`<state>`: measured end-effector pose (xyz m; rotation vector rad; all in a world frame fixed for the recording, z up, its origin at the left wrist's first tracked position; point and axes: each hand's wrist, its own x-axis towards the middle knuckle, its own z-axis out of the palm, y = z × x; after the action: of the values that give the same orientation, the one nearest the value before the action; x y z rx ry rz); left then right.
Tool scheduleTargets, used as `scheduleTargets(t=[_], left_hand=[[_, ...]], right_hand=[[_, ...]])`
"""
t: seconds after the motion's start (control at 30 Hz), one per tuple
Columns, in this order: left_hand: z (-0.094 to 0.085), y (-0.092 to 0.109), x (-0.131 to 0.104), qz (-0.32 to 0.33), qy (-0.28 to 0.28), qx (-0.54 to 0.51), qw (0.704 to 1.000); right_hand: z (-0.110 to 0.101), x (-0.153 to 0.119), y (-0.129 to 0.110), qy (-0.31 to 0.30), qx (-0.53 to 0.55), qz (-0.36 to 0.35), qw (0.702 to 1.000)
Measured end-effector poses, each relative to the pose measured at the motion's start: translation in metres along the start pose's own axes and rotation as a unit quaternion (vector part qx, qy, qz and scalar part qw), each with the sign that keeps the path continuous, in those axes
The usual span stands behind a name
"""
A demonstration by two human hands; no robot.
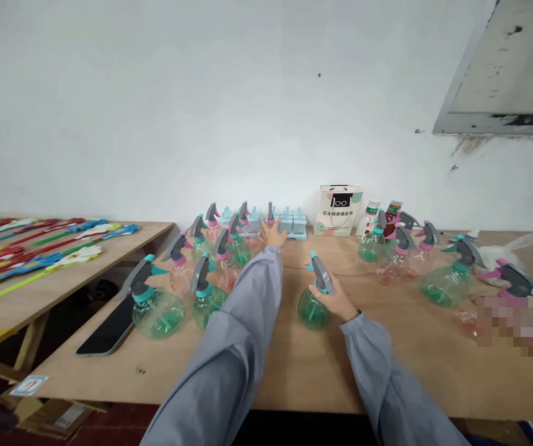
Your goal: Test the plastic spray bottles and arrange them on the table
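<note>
At the back of the table my left hand [273, 235] is closed around a pink spray bottle, whose grey spray head [270, 212] rises above my fingers; most of its body is hidden. My right hand [335, 300] grips a green spray bottle [313, 311] by its grey and turquoise head, the bottle upright on the table. Left of my left arm stand several more spray bottles, among them a green one [158, 314] and a pink one [181, 277]. Behind my left hand are light blue popsicle moulds [299, 224].
On the right are more spray bottles, including a green one [445, 286], and a paper bag [336, 217] beside two labelled bottles. A phone [106, 328] lies at the front left of the wooden table [308, 384]. Colourful hand-shaped sticks [57, 263] cover a neighbouring table.
</note>
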<state>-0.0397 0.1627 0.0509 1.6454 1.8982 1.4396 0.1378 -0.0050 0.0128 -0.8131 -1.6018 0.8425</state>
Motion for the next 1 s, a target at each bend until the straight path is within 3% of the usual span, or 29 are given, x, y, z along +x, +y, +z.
scheduleTargets(t=[0.13,0.23,0.33,0.47,0.57,0.7,0.83,1.0], left_hand=[[0.001,0.002,0.028,-0.009,-0.032,0.019,0.999],[-0.001,0.001,0.026,0.001,-0.049,0.044,0.998],[-0.001,0.0,0.002,0.032,-0.038,0.102,0.994],[-0.006,-0.001,-0.047,0.08,0.015,0.121,0.989],[-0.018,-0.006,-0.082,0.153,0.028,0.107,0.982],[-0.042,-0.022,-0.121,0.273,0.004,0.078,0.959],[-0.061,-0.041,-0.146,0.321,-0.006,0.065,0.945],[-0.072,-0.056,-0.153,0.335,-0.033,0.066,0.939]], right_hand=[[-0.001,0.001,-0.001,-0.024,-0.01,-0.002,1.0],[-0.004,0.003,0.004,-0.012,0.002,-0.015,1.0],[-0.008,0.006,0.012,0.019,0.024,-0.004,1.0],[-0.011,0.006,0.022,0.019,0.114,0.068,0.991],[-0.011,0.005,0.024,-0.014,0.222,0.117,0.968],[-0.012,0.002,0.021,-0.072,0.306,0.139,0.939],[-0.011,0.001,0.021,-0.097,0.347,0.135,0.923],[-0.01,0.001,0.023,-0.109,0.378,0.144,0.908]])
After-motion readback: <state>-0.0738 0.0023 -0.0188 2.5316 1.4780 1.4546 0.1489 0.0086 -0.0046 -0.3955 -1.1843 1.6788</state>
